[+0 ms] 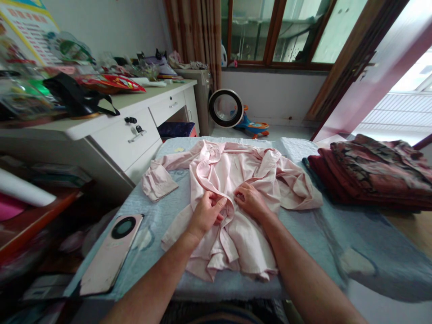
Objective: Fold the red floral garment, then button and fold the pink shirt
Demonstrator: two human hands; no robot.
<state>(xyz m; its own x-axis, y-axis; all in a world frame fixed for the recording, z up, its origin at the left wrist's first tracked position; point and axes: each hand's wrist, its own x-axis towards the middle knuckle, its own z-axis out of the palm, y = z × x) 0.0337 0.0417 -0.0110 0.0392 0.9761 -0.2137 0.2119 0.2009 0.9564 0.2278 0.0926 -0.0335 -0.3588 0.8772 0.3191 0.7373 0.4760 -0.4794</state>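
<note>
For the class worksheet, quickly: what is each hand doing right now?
Left hand: closed, pinching a fold of the pink shirt.
Right hand: fingers curled on the shirt; whether it grips cannot be told.

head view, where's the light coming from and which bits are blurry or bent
Head view: daylight blows out the doorway at right; the pink shirt and both hands, left hand and right hand, are sharp; the clutter on the white desk at left smears; straight edges bow toward the corners.
</note>
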